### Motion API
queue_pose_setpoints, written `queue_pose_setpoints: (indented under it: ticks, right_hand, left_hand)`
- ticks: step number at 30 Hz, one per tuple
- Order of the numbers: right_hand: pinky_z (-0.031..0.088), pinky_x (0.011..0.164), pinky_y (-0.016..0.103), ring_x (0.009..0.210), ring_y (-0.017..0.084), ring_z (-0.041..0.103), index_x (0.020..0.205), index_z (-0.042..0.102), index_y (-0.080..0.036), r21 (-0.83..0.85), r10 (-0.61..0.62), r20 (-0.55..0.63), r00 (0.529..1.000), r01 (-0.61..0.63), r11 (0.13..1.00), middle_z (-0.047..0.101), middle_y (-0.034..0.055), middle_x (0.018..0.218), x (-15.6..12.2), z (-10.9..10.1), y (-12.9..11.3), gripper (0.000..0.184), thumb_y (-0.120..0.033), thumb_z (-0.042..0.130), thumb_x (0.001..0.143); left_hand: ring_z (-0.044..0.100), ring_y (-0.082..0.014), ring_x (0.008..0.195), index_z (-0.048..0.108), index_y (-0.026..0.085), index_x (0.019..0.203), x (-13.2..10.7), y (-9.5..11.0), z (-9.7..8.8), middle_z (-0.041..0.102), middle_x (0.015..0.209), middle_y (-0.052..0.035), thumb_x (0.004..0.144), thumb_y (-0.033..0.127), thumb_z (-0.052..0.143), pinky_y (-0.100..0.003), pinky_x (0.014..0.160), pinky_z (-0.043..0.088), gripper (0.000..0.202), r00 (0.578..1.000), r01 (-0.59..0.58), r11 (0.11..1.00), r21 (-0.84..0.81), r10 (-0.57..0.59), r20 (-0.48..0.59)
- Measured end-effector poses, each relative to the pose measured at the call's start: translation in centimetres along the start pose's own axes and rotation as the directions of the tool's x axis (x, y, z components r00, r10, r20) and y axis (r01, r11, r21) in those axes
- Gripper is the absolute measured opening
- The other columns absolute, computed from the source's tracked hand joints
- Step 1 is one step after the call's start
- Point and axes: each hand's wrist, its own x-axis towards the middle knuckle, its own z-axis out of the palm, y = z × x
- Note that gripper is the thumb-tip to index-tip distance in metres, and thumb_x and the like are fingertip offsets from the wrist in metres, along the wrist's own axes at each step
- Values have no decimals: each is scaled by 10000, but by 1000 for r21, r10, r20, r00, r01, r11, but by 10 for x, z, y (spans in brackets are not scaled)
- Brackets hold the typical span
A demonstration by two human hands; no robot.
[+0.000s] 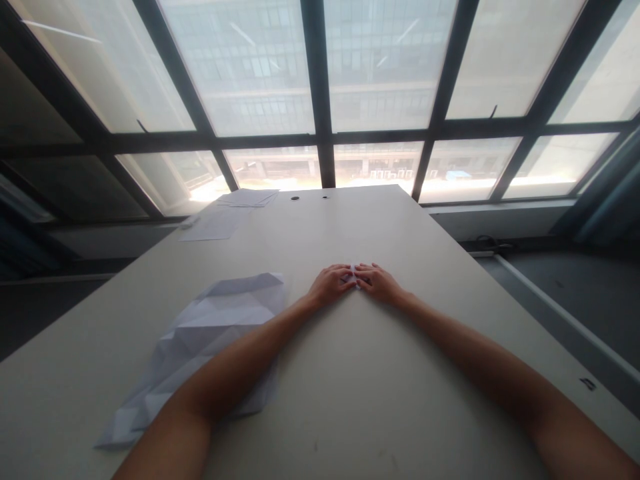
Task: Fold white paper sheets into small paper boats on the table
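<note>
Both hands meet near the middle of the white table, fingertips almost touching. Between them is a small piece of white folded paper (353, 268), mostly hidden by the fingers. My left hand (333, 283) has its fingers curled onto the paper's left side. From the right, my right hand (379, 281) grips the other side with bent fingers and thumb. A large creased sheet of white paper (220, 313) lies to the left, partly under my left forearm.
Several flat sheets of paper (213, 225) rest at the table's (400, 400) far left. Two round holes pierce the far end of the tabletop. A small dark object (588, 384) lies near the right edge. Tall framed windows (320, 80) stand beyond the table.
</note>
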Motion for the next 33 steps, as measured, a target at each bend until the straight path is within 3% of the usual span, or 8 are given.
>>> queue_pose_setpoints:
  ticks: [6, 10, 14, 20, 29, 33]
  right_hand:
    - [189, 1216, 474, 1482, 223, 292, 1532, 369, -191, -63, 31, 86, 996, -26, 998, 356, 117, 1581, 0, 4, 1, 562, -340, 433, 994]
    - [169, 1216, 505, 1499, 254, 244, 1544, 338, -141, -103, 51, 103, 993, -40, 994, 314, 147, 1594, -1, 6, 1, 581, -377, 365, 1013]
    - [177, 1202, 553, 1499, 269, 243, 1531, 359, -133, -127, 79, 88, 993, -67, 990, 334, 150, 1586, -1, 7, 2, 547, -294, 322, 1010]
    - [180, 1197, 566, 1493, 283, 258, 1520, 388, -151, -130, 126, 66, 990, -117, 985, 354, 137, 1580, 0, 9, 3, 532, -250, 307, 1003]
    - [182, 1196, 556, 1484, 277, 281, 1506, 414, -190, -87, 156, 59, 986, -151, 985, 386, 126, 1565, 1, 6, 2, 539, -272, 418, 974]
    - [200, 1198, 528, 1457, 263, 344, 1437, 507, -173, -56, 91, 35, 995, -89, 994, 467, 145, 1509, 1, 3, 0, 505, -251, 506, 938]
  left_hand:
    - [446, -219, 1394, 510, 251, 1438, -1, 5, 0, 513, 1487, -68, 968, 475, 520, -378, 1174, 319, 521, 994, -48, 997, 59, 42, 102]
    - [309, -247, 1476, 343, 227, 1543, -2, 5, 1, 353, 1589, -96, 1014, 530, 378, -431, 1205, 231, 611, 979, -45, 992, 122, 20, 201]
    - [239, -278, 1501, 267, 218, 1571, -4, 7, -2, 274, 1617, -131, 1006, 556, 375, -479, 1212, 172, 668, 963, -67, 986, 154, 24, 268]
    - [229, -290, 1504, 336, 282, 1542, -4, 10, -6, 276, 1618, -126, 985, 528, 461, -518, 1200, 185, 621, 955, -136, 982, 135, 93, 282]
    - [289, -254, 1484, 290, 308, 1557, -4, 11, -3, 340, 1599, -90, 1004, 508, 431, -491, 1203, 185, 605, 967, -90, 989, 118, 59, 249]
    - [434, -237, 1378, 443, 295, 1482, -3, 13, -7, 489, 1486, -86, 1007, 486, 438, -409, 1175, 276, 512, 980, -90, 990, 106, 69, 185]
